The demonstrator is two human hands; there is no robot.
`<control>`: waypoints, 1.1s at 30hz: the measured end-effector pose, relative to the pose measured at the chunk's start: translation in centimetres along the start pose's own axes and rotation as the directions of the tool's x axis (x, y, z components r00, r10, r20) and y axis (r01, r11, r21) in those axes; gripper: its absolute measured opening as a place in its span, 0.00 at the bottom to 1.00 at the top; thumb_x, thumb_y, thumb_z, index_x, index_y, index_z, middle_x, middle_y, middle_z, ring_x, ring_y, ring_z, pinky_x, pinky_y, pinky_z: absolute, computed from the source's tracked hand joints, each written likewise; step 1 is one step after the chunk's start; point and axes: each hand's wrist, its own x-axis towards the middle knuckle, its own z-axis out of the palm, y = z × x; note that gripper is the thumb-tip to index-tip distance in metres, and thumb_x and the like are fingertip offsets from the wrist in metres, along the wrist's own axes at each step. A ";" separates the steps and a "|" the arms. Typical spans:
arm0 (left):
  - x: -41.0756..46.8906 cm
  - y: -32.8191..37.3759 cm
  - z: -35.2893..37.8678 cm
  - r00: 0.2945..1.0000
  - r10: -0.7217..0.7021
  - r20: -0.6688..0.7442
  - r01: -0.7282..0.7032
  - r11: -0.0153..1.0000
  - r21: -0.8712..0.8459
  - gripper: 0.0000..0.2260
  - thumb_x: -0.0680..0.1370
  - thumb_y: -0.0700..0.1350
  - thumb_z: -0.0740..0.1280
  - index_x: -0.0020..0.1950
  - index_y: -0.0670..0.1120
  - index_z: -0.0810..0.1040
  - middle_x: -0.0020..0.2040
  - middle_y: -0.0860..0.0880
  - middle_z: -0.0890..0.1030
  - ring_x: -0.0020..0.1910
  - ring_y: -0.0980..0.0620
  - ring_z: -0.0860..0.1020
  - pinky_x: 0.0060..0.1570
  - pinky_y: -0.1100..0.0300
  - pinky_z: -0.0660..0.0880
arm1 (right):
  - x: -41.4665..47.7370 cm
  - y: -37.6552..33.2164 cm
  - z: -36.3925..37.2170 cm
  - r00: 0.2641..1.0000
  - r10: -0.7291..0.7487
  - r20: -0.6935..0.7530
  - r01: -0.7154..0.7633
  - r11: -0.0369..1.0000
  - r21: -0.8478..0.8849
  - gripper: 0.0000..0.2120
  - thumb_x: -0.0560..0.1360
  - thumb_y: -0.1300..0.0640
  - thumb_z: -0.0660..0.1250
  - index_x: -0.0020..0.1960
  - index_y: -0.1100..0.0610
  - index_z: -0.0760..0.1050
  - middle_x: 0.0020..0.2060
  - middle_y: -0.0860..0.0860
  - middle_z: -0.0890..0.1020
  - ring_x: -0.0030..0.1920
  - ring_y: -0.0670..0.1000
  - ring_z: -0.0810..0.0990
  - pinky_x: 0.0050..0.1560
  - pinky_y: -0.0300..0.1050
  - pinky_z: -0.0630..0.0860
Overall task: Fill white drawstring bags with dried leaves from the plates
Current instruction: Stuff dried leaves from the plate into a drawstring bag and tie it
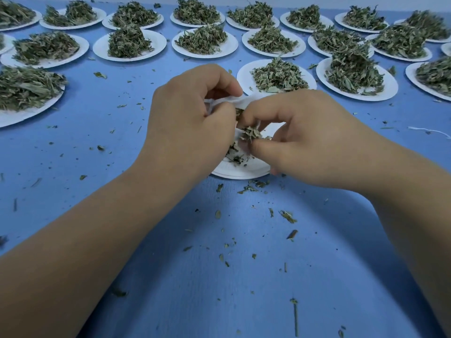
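My left hand [192, 118] grips the white bag [235, 101] by its mouth above the near-bare plate [240, 172] so spills land there, while the fingers [267, 147] of my right hand [307, 140] pinch a tuft of dried leaves [252, 133] at the opening

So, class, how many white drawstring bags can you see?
1: the left hand holds the white drawstring bag above the near plate, the right hand pinching dried leaves beside it. Others may be hidden.
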 end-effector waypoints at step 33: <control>1.3 -1.5 -2.4 0.967 0.245 -0.062 -0.208 0.911 0.357 0.14 0.76 0.38 0.63 0.57 0.44 0.84 0.56 0.51 0.83 0.56 0.54 0.79 0.58 0.54 0.76 | 0.8 1.1 1.1 0.997 -0.007 -0.078 0.037 0.923 0.382 0.06 0.83 0.58 0.63 0.48 0.52 0.75 0.40 0.49 0.84 0.28 0.52 0.73 0.30 0.45 0.71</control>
